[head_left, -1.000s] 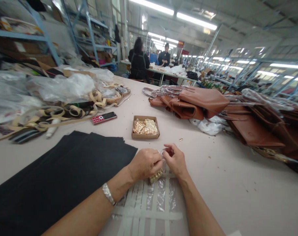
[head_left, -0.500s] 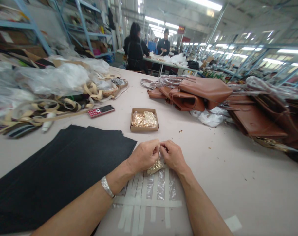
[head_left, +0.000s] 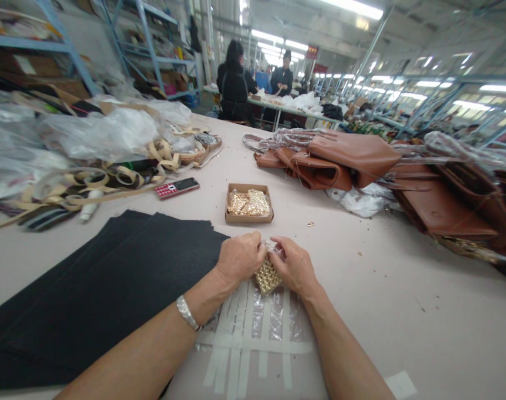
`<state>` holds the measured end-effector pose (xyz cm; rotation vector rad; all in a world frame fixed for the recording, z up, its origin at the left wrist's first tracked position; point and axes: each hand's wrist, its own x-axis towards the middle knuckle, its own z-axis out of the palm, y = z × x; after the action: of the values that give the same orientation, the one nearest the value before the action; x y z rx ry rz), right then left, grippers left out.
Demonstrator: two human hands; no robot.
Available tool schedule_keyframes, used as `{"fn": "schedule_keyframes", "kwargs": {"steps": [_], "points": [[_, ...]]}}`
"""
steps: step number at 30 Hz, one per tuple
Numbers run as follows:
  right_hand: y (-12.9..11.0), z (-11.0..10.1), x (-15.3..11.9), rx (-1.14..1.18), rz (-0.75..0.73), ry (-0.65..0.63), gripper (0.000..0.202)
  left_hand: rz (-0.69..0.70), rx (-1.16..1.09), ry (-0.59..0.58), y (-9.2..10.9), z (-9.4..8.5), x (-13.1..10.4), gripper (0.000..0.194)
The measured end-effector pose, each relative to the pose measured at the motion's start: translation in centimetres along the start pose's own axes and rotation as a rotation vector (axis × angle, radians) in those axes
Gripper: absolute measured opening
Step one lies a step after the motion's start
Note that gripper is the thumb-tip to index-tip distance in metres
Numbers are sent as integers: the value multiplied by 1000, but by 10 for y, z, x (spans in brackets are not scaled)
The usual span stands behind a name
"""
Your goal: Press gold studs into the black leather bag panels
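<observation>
Between my two hands is a small clear plastic bag (head_left: pixel 268 279) full of shiny gold metal pieces. My left hand (head_left: pixel 241 256) pinches the bag's upper edge with its fingers closed. On the other side, my right hand (head_left: pixel 293 265) grips the bag near its top, the thumb pressed against the plastic. The bag hangs just over strips of pale tape (head_left: pixel 257 344) and clear film stuck to the table. Just beyond my hands stands an open cardboard box (head_left: pixel 249 219) holding more bags of gold pieces (head_left: pixel 253 201).
Black sheets (head_left: pixel 111 294) lie stacked on the left. Behind them are a red phone (head_left: pixel 177 188), tape rolls and plastic wrap (head_left: pixel 98 133). Brown leather bags (head_left: pixel 353 153) are piled on the right. Small gold bits (head_left: pixel 310 224) lie by the box. Two people work at a far table.
My hands have drawn slightly apart at the top of the bag. More of the gold pieces shows, and the right fingers have opened a little. The view has shifted slightly.
</observation>
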<state>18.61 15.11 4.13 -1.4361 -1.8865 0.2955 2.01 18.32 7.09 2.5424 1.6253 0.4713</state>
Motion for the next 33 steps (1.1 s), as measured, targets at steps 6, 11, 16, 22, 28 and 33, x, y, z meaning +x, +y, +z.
{"fn": "schedule_keyframes", "kwargs": {"steps": [6,11,16,22,28,33], "points": [[4,5,-1,-204,42,-7,29,76,73,-86,3,-5,0,33],[12,8,3,-296,119,-39,28,148,107,-142,3,-9,0,31],[19,9,7,-206,168,1,26,164,115,-149,2,-15,-2,30],[24,7,9,-46,230,65,25,176,81,-95,3,-14,-6,27],[25,8,9,83,257,78,31,302,3,-40,16,-7,-10,18],[20,6,8,186,256,74,28,416,-66,-71,23,-2,-14,26]]}}
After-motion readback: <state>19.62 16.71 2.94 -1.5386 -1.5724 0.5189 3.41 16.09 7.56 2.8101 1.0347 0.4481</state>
